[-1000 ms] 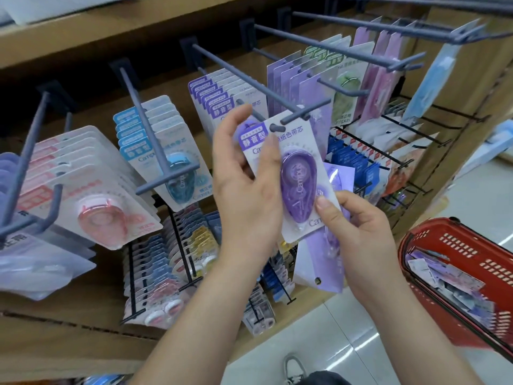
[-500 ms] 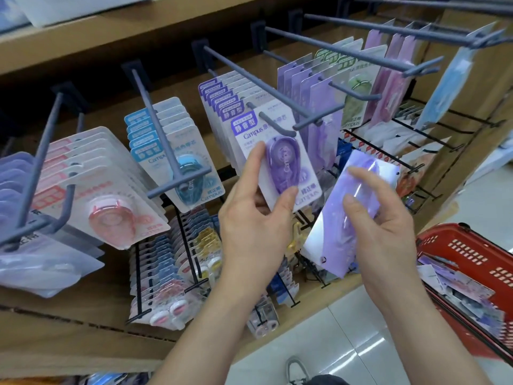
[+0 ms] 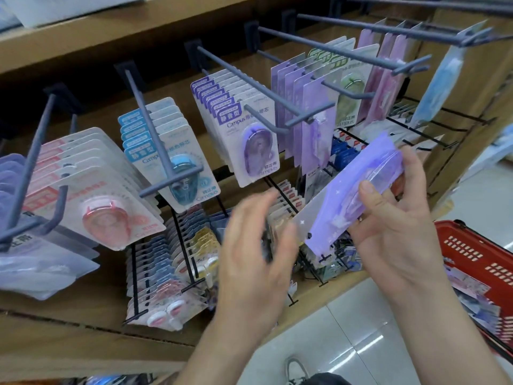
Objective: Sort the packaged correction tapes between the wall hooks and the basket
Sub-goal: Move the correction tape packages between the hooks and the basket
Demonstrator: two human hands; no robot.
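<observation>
Now the purple oval-tape pack (image 3: 256, 151) hangs at the front of its row on the third grey wall hook (image 3: 244, 76). A second ago the left hand (image 3: 255, 245) held it at the hook's tip, and half a second ago it was still pushing it on. That hand has come away and sits low in front of the wire racks (image 3: 177, 245). It is motion-blurred, with fingers loose and nothing in it. One pack is sorted, by my reading. The right hand (image 3: 394, 226) has lifted the long lilac pack (image 3: 358, 187) higher and turned it slantwise, thumb on the near face and fingers wrapped behind. It is held in the air just below the row of matching lilac packs (image 3: 311, 115) on the next hook along, touching none of them. That row is likely where it goes, and the free left hand looks placed to help thread its hang hole, though the hole is too small to make out. The red basket (image 3: 472, 245) sits low at the right edge, apart from both hands, with several loose packs (image 3: 469, 284) still in it, so the sorting is not finished. The surface is a wooden shelf unit (image 3: 69, 334). Blue packs (image 3: 177, 151) and pink packs (image 3: 105, 207) hang on hooks to the left, and black wire racks of smaller carded items stand on the ledge below. The room is a shop aisle with a pale, glossy tiled floor (image 3: 333, 329) that reflects the light.
</observation>
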